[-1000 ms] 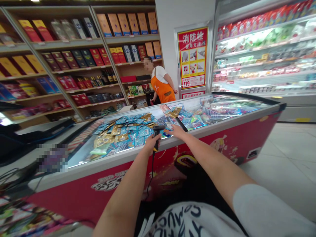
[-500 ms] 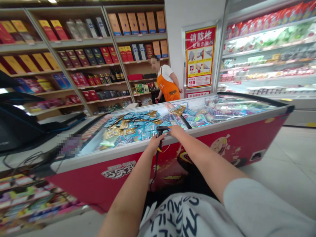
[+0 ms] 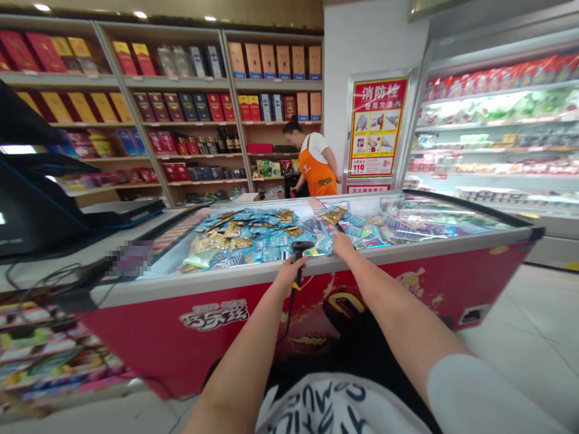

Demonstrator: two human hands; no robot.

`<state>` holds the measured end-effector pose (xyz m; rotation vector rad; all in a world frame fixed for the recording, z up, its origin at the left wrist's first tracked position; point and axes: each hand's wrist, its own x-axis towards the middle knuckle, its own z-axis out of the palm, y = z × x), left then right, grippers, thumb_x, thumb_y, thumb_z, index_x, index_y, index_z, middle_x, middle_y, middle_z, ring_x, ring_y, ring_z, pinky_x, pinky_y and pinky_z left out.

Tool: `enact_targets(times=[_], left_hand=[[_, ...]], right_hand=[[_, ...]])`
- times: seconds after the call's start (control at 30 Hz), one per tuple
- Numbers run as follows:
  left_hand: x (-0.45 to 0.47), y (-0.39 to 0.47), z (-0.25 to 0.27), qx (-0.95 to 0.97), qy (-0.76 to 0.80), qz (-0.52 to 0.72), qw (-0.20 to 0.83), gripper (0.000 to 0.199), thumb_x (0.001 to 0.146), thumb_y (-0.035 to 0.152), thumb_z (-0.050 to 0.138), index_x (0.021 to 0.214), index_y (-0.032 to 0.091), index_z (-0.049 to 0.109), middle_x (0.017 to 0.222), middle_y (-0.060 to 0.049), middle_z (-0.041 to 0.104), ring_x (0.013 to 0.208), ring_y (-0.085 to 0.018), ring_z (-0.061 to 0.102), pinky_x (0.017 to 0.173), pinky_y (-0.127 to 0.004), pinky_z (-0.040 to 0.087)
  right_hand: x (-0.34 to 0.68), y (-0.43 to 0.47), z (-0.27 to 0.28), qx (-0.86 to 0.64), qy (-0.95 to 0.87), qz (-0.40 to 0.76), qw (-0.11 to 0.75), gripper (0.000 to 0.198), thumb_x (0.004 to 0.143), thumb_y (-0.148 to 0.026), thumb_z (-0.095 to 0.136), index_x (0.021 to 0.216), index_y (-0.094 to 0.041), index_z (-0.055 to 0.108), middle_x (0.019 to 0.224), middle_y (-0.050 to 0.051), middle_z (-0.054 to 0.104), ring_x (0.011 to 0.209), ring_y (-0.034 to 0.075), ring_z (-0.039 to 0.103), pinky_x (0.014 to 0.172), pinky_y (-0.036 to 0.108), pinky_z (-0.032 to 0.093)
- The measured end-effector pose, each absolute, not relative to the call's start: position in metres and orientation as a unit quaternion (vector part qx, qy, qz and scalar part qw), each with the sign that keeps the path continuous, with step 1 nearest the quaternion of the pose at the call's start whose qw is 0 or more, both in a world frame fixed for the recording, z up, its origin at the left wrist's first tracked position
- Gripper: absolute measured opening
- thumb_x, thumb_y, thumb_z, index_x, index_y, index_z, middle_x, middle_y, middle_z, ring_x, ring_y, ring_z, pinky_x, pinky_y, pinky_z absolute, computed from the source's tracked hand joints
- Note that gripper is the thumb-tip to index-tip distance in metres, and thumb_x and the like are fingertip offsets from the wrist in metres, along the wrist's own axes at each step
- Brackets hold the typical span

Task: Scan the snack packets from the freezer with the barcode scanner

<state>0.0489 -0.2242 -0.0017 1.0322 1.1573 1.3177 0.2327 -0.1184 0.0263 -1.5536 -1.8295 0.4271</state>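
Note:
My left hand [image 3: 288, 274] is wrapped round the handle of a black barcode scanner [image 3: 297, 253], whose head points right over the freezer's front rim. A dark cable hangs from the handle. My right hand [image 3: 342, 244] is over the freezer, right of the scanner, with its fingers drawn together beside a light blue packet [image 3: 324, 244]. Whether that packet is in the fingers or lies behind them I cannot tell. A heap of blue and gold packets [image 3: 257, 229] spreads across the left part of the chest freezer [image 3: 158, 289].
A person in an orange apron [image 3: 316, 172] stands behind the freezer, leaning down. Boxed goods fill the shelves [image 3: 194, 81] at the back. At left, a dark machine [image 3: 36, 211] and loose cables [image 3: 40, 283] sit on a counter. An open chiller [image 3: 497, 132] stands at right.
My right hand has moved right, away from the scanner and over the freezer. The scanner stays in my left hand. The person behind has bent the head down, and my view has tilted up.

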Motion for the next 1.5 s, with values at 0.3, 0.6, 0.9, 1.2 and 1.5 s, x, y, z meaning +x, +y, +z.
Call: enact_targets(times=[0.3, 0.6, 0.9, 1.2, 1.5], left_hand=[[0.077, -0.232, -0.004, 0.459, 0.485, 0.529, 0.523, 0.037, 0.064, 0.047, 0.071, 0.074, 0.017, 0.052, 0.053, 0.002, 0.051, 0.039, -0.008, 0.046, 0.038, -0.021, 0.035], [0.085, -0.229, 0.0, 0.441, 0.493, 0.556, 0.503, 0.035, 0.066, 0.047, 0.068, 0.072, 0.017, 0.051, 0.046, 0.003, 0.047, 0.036, -0.009, 0.043, 0.037, -0.021, 0.032], [0.082, -0.223, -0.002, 0.454, 0.49, 0.562, 0.488, 0.032, 0.069, 0.046, 0.066, 0.074, 0.018, 0.049, 0.044, 0.005, 0.045, 0.036, -0.009, 0.043, 0.039, -0.021, 0.035], [0.085, -0.224, -0.004, 0.459, 0.506, 0.55, 0.48, 0.029, 0.069, 0.042, 0.065, 0.071, 0.018, 0.049, 0.044, 0.004, 0.046, 0.035, -0.009, 0.042, 0.038, -0.021, 0.033], [0.084, -0.227, 0.003, 0.439, 0.503, 0.555, 0.495, 0.031, 0.069, 0.043, 0.066, 0.074, 0.018, 0.047, 0.042, 0.005, 0.044, 0.036, -0.009, 0.043, 0.038, -0.02, 0.033]], right_hand=[[0.247, -0.132, 0.001, -0.571, -0.518, 0.413, 0.486, 0.044, 0.079, -0.012, 0.052, 0.123, -0.01, 0.051, 0.063, 0.003, 0.064, 0.059, 0.016, 0.065, 0.056, 0.024, 0.052], [0.246, -0.137, -0.004, -0.557, -0.491, 0.433, 0.511, 0.038, 0.077, -0.01, 0.052, 0.115, -0.007, 0.054, 0.082, 0.01, 0.068, 0.07, 0.017, 0.069, 0.06, 0.023, 0.054], [0.249, -0.14, -0.008, -0.558, -0.515, 0.418, 0.499, 0.03, 0.077, -0.013, 0.051, 0.106, -0.01, 0.058, 0.094, 0.012, 0.068, 0.078, 0.017, 0.069, 0.058, 0.02, 0.052], [0.253, -0.131, -0.019, -0.552, -0.545, 0.393, 0.495, 0.023, 0.074, -0.017, 0.053, 0.096, -0.013, 0.058, 0.081, 0.007, 0.069, 0.077, 0.018, 0.069, 0.054, 0.02, 0.05], [0.251, -0.138, -0.013, -0.543, -0.523, 0.409, 0.514, 0.013, 0.073, -0.014, 0.058, 0.086, -0.015, 0.057, 0.077, 0.005, 0.067, 0.075, 0.019, 0.068, 0.051, 0.02, 0.049]])
